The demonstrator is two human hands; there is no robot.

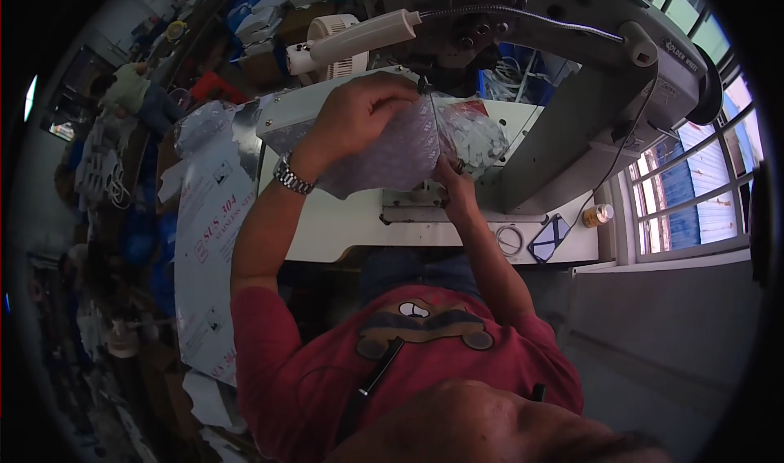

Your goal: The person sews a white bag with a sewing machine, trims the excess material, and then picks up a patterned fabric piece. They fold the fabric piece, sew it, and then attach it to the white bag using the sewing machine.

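Observation:
A greyish-purple patterned sheet (400,149) hangs over the narrow bed of a sewing machine (539,136), beneath its needle area. My left hand (359,108), with a metal watch on the wrist, is closed on the sheet's upper part, its fingers pointing to the needle. Lower down and to the right, my right hand (455,187) is closed on the sheet's right edge, its fingertips partly hidden. Just right of the sheet lies a crumpled clear plastic bag (474,140) with pale pieces inside.
A lamp (367,38) and a small fan (335,30) stand above the work. On the white table (327,238) lie a phone (549,238), a wire ring (510,240) and a small jar (598,215). A printed board (208,251) is at left; another person (135,91) is farther off.

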